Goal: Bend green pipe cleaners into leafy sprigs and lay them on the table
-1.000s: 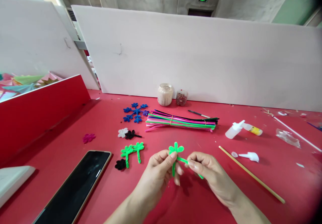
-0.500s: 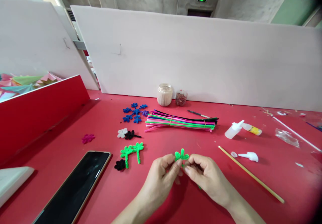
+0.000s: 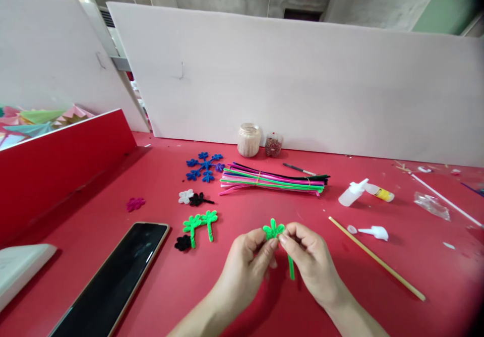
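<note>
A green pipe-cleaner flower (image 3: 273, 230) with looped petals is held up between both hands over the red table. My left hand (image 3: 247, 259) pinches its base and left side between thumb and fingers. On the other side, my right hand (image 3: 312, 256) pinches a petal near the right edge. A loose green pipe-cleaner end (image 3: 291, 267) hangs below, beside the right thumb. Two finished-looking green flowers with twisted stems (image 3: 192, 230) lie to the left, a black flower (image 3: 183, 243) touching or close to them.
Beyond the hands lies a banded bundle of pipe cleaners (image 3: 274, 179). Left of it are blue flowers (image 3: 206, 164). A phone (image 3: 113, 281) lies at front left. Right of the hands are a wooden stick (image 3: 378, 260), a glue bottle (image 3: 352, 193) and a white cap (image 3: 374, 232). A jar (image 3: 249, 141) stands behind.
My right hand has shifted slightly up, its fingers now at the flower's right petal. More of the green end hangs into view below. The view has tilted a little.
</note>
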